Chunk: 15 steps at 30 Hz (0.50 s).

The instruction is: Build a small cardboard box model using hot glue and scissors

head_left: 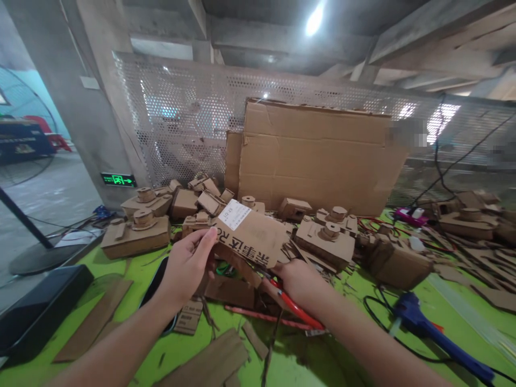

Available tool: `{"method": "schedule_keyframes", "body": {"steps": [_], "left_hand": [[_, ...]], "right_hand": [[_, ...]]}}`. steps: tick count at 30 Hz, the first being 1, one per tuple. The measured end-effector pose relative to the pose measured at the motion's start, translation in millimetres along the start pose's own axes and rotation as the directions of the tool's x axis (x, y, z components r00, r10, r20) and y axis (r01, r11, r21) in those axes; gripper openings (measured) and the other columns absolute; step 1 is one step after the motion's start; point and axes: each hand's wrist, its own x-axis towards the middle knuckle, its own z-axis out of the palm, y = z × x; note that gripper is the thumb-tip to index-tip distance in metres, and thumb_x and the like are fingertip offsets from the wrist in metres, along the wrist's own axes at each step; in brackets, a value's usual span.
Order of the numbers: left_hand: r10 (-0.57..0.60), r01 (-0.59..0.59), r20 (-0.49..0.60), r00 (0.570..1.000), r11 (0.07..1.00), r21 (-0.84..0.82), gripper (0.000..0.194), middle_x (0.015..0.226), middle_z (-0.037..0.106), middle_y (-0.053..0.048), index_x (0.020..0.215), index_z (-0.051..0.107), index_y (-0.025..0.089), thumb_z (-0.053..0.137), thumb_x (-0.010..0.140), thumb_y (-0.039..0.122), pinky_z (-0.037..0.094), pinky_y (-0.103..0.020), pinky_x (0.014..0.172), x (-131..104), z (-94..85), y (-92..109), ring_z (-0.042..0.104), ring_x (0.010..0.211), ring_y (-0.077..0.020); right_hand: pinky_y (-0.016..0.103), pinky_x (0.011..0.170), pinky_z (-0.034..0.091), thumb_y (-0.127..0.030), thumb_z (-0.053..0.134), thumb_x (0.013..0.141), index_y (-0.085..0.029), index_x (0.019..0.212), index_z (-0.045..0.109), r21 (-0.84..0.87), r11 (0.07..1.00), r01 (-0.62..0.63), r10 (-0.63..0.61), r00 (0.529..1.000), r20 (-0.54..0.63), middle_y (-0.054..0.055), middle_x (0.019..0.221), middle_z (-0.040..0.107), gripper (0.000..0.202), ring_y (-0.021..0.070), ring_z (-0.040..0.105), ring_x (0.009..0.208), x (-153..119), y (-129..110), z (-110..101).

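Note:
My left hand (191, 263) grips the left end of a brown cardboard piece (252, 236) between thumb and fingers. The piece carries a white label and large black printed characters. My right hand (300, 282) is closed around red-handled scissors (296, 310) at the right end of the cardboard. The blades are partly hidden below the piece, so how far they are apart cannot be made out. Under my hands lie cardboard scraps, and a green object (226, 269) shows partly behind the piece.
Several cardboard camera-shaped models (137, 234) line the back of the green table (314, 360). A blue glue gun (439, 336) with a cable lies at right, a black box (48, 309) at left. A large cardboard sheet (318, 158) leans against the perforated metal screen (185, 113).

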Motion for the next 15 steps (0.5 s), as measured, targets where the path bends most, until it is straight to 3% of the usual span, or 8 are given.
{"method": "schedule_keyframes", "body": {"steps": [11, 15], "left_hand": [[0.034, -0.033, -0.028, 0.999, 0.999, 0.032, 0.051, 0.058, 0.054, 0.002, 0.103, 0.074, 0.016, 0.063, 0.089, 0.064, 0.051, -0.026, 0.039, 0.4, -3.7, -3.1, 0.052, 0.047, -0.0165], [0.049, -0.048, -0.025, 0.999, 0.998, 0.038, 0.045, 0.057, 0.053, 0.002, 0.093, 0.073, 0.019, 0.063, 0.090, 0.063, 0.049, -0.024, 0.038, 0.9, -1.7, -3.2, 0.052, 0.045, -0.0157]], "right_hand": [[0.029, 0.067, 0.053, -0.044, 0.059, 0.095, -0.021, 0.093, 0.078, -0.057, 0.998, 0.008, -0.014, 0.994, -0.110, 0.010, 0.083, 0.081, 0.030, 0.0278, 0.079, 0.080, 1.0, 5.5, 3.5], [0.029, 0.065, 0.051, -0.041, 0.057, 0.097, -0.022, 0.097, 0.078, -0.055, 0.998, 0.007, -0.012, 0.996, -0.085, 0.010, 0.083, 0.082, 0.029, 0.0276, 0.079, 0.078, -0.7, 5.8, 1.9]]}}
